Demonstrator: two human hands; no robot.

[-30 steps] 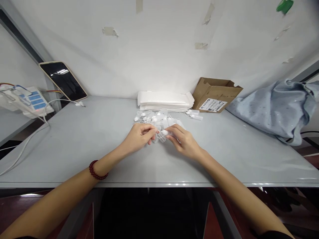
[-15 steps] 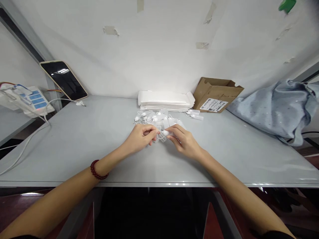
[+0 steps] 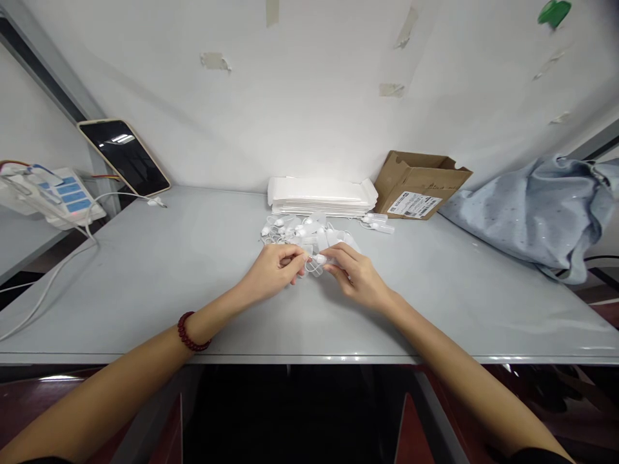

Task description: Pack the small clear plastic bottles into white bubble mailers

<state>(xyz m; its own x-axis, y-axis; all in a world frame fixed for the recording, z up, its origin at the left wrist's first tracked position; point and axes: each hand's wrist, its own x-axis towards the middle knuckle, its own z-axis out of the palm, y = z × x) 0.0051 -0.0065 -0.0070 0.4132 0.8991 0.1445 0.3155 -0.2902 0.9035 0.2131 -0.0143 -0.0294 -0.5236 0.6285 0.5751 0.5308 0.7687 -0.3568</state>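
Between my fingertips is a small clear plastic tube with a white cap and a thin white cord loop. My right hand pinches the capped end. My left hand is closed with thumb and forefinger pressed together at the cord's end; the exact grip is too small to make out. Just behind my fingers lies a heap of similar clear tubes with white caps and cords. Two more tubes rest apart to the right of the heap.
A stack of white flat packs stands against the wall, with an open cardboard box beside it. A light blue cloth bag lies at the right. On the left are a leaning phone, a power strip and a white cable.
Both hands stay nearly in place at the capped tube. My left hand has shifted very slightly; the heap and everything else look the same.
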